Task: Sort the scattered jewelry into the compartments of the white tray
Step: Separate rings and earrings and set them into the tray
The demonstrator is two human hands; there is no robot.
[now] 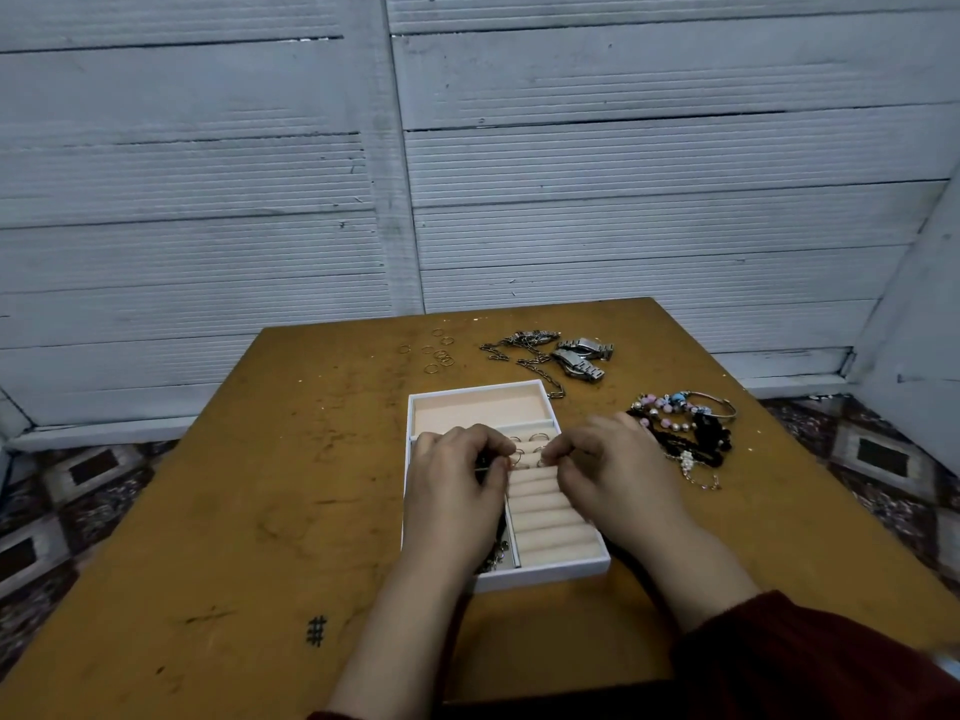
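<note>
Starting at the left of the brown bench (234, 511), we see a small hash mark (316, 630) inked at about 7 o'clock from the white tray (545, 573). A scatter of thin loose rings (436, 350) lies well apart from the tray, at its 11 o'clock, near the bench's far edge. Our left hand (457, 491) reaches over the tray's left side, its grip closed with thumb and forefinger pinching a thin ring (516, 462) at the padded ring rolls (550, 517). Under that wrist, in the narrow left compartment, a dark beaded chain (493, 558) shows at the tray's 6 o'clock end. The wide pink-lined compartment (483, 407) sits at the tray's 12 o'clock end. Just below it, a few seated rings (537, 437) stand in the topmost rolls. Our right hand (613, 475) comes in from 4 o'clock, fingers curled, its grip pinching a second ring (543, 462) right beside the first. At the tray's 1 o'clock lie tangled silver chains (524, 356), one end touching the tray's far corner. Two metal watches (582, 358) rest just beside them. At 3 o'clock, near the right knuckles, a heap of pink and blue beaded bracelets (670, 407) lies against a dark necklace pile (709, 439). A dark red sleeve (805, 662) covers the right forearm at 5 o'clock.
</note>
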